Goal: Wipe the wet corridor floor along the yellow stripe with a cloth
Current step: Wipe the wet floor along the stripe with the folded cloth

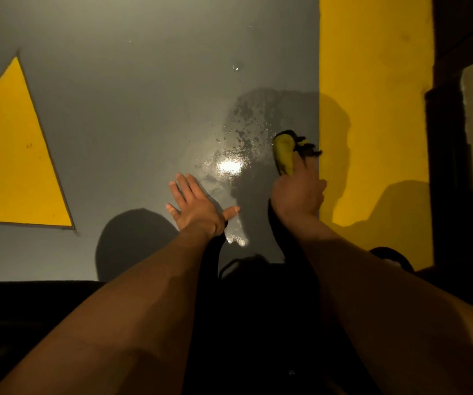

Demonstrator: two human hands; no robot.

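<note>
One cloth (284, 155), two bare hands, one yellow stripe (375, 81) and one yellow triangle (13, 163) show on the grey floor (132, 81).

The right hand (298, 195) has its grip closed round the cloth: fingers curled over its near end, knuckles up. The cloth is yellow-green with a dark frayed edge, and sticks out ahead of the hand, down at the floor just beside the stripe's left edge. Whether it presses flat cannot be told.

The left hand (198, 206) lies fully open, fingers spread and straight, palm on the floor, holding nothing.

One wet patch (244, 132) spreads between the hands and beyond the cloth, speckled with droplets, with a bright glare (229, 166) of light in it and a smaller one nearer the left wrist. A few stray drops (236, 68) sit farther up the floor.

The cloth's near end is hidden inside the fist. Below the forearms all is dark; a black strap-like shape (212, 252) runs under the left wrist, hard to identify. A dark doorframe (446, 166) stands right of the stripe, cut off by the picture's edge.
</note>
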